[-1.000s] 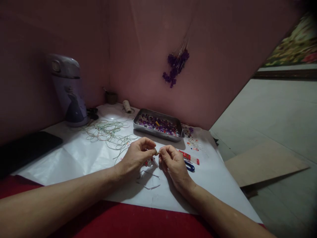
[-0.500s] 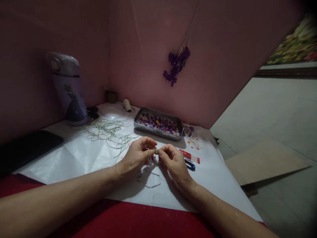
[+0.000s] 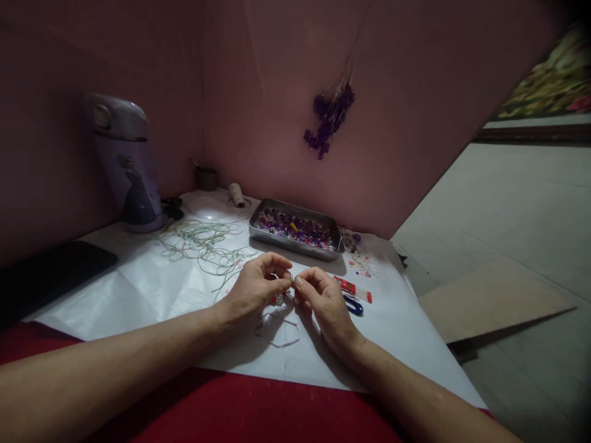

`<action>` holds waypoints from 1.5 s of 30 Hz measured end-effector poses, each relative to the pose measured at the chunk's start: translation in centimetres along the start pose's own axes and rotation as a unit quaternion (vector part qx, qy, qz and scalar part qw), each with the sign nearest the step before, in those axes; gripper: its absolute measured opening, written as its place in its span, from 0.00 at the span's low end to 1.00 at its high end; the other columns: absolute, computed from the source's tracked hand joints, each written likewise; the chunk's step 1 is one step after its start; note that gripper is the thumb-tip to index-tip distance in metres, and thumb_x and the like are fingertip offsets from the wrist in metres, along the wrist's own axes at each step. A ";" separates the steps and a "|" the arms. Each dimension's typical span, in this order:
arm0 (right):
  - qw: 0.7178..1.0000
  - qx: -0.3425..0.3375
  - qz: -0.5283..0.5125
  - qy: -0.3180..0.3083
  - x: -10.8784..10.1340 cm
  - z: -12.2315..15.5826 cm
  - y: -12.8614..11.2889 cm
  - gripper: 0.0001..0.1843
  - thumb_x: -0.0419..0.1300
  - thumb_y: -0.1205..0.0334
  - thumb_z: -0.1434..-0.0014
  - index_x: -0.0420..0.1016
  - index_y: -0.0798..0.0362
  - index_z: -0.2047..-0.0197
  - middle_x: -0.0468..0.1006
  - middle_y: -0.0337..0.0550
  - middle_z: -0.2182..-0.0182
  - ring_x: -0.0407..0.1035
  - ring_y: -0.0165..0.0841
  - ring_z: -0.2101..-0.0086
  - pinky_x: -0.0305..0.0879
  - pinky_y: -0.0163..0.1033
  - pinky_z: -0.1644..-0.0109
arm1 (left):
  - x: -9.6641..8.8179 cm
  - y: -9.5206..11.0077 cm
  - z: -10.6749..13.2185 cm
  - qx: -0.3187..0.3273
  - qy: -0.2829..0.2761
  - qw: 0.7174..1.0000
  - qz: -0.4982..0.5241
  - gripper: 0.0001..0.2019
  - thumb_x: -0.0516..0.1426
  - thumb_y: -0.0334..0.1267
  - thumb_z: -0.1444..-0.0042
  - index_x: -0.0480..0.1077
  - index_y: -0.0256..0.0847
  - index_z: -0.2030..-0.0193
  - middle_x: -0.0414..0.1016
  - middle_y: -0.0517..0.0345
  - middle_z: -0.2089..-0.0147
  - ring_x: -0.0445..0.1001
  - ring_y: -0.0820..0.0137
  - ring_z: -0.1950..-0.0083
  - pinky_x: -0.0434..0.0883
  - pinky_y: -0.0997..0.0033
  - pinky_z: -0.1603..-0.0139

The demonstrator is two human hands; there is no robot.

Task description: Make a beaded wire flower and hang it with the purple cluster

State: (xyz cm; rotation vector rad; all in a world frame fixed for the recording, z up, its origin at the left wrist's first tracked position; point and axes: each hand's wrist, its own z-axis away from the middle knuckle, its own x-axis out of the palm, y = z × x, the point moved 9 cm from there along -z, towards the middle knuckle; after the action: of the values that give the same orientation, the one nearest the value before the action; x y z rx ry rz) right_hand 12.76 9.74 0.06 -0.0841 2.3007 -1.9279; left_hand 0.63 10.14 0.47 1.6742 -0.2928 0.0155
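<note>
My left hand (image 3: 261, 283) and my right hand (image 3: 323, 301) meet fingertip to fingertip above the white-covered table. Both are closed in a pinch on a small greenish piece (image 3: 291, 279), mostly hidden by the fingers; it may be cord or a bead. Below my left fingers hangs a cluster of red and clear beads (image 3: 278, 299), with pale cord ends (image 3: 277, 344) trailing toward me. Just right of my right hand lie a blue-handled tool (image 3: 354, 305), partly covered, and a red and clear packet (image 3: 353, 289).
A metal tray (image 3: 295, 245) of purple beads stands behind my hands. Tangled green cord (image 3: 198, 246) lies to the left, near a lilac bottle (image 3: 127, 166) and a dark flat object (image 3: 60, 271). A thread spool (image 3: 237, 195) sits at the back. Purple beadwork (image 3: 329, 120) hangs on the wall.
My fingertips have drawn slightly closer together, and less of the greenish piece shows between them. The whole view has shifted a little; the other things lie as before.
</note>
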 end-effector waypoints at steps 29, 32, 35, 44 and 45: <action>1.000 -0.014 0.009 -0.011 0.2 0.0 -0.4 0.10 0.62 0.55 0.46 0.69 0.53 0.69 0.68 0.35 0.78 0.58 0.27 0.77 0.51 0.32 0.77 | 0.4 1.2 0.3 0.044 0.016 0.993 -0.105 0.12 0.60 0.31 0.56 0.68 0.37 0.61 0.71 0.63 0.74 0.68 0.74 0.73 0.65 0.73 0.72; 1.000 -0.016 -0.011 -0.018 0.4 0.1 -0.5 0.10 0.62 0.55 0.46 0.70 0.53 0.69 0.68 0.35 0.75 0.58 0.27 0.76 0.51 0.32 0.76 | 0.4 1.0 0.3 0.038 0.013 0.994 -0.098 0.12 0.60 0.31 0.56 0.68 0.36 0.61 0.70 0.63 0.74 0.67 0.75 0.73 0.64 0.74 0.72; 0.999 -0.010 -0.027 -0.024 0.5 0.1 -0.4 0.11 0.62 0.54 0.46 0.70 0.52 0.68 0.69 0.36 0.75 0.59 0.27 0.76 0.51 0.32 0.76 | 0.3 0.6 0.2 0.027 0.007 0.997 -0.066 0.14 0.61 0.32 0.56 0.67 0.37 0.61 0.69 0.65 0.74 0.66 0.76 0.74 0.64 0.74 0.73; 0.999 -0.023 -0.020 -0.030 0.7 -0.1 -0.5 0.13 0.64 0.52 0.47 0.69 0.53 0.69 0.68 0.35 0.75 0.57 0.25 0.78 0.50 0.31 0.79 | 0.4 0.9 0.3 0.028 0.011 0.996 -0.079 0.14 0.61 0.32 0.58 0.68 0.36 0.61 0.70 0.64 0.74 0.67 0.75 0.73 0.65 0.74 0.72; 0.999 -0.028 -0.019 -0.029 0.7 0.0 -0.6 0.13 0.64 0.52 0.47 0.69 0.53 0.70 0.68 0.35 0.75 0.57 0.25 0.78 0.50 0.31 0.78 | 0.4 1.0 0.4 0.030 0.011 0.996 -0.085 0.14 0.61 0.32 0.58 0.68 0.36 0.62 0.69 0.64 0.74 0.67 0.75 0.73 0.64 0.74 0.72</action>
State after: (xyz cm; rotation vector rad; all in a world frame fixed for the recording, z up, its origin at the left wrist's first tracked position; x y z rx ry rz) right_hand 12.08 9.58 0.61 -0.1875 2.3318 -1.8541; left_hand 0.81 9.59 1.45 1.7531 -0.1337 -0.0840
